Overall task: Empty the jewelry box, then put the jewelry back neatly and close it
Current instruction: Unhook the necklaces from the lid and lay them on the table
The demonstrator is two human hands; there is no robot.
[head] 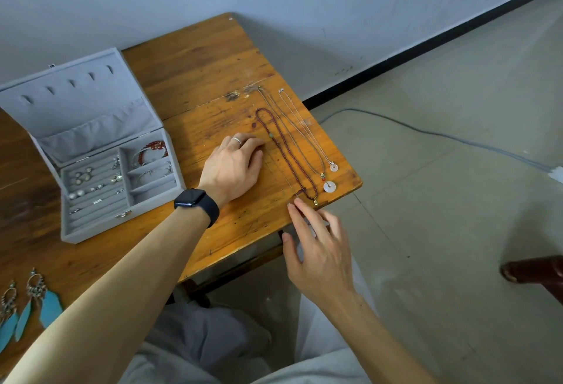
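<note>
Feather earrings [48, 307] near jewelry box [91, 228]

Open tabletop [198, 72] beyond necklaces [298, 147], box [91, 231] (lid up) leftward

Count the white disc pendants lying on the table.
2. The larger disc lies near the table's right edge; the smaller disc sits just beyond it. The box may hide more.
</note>
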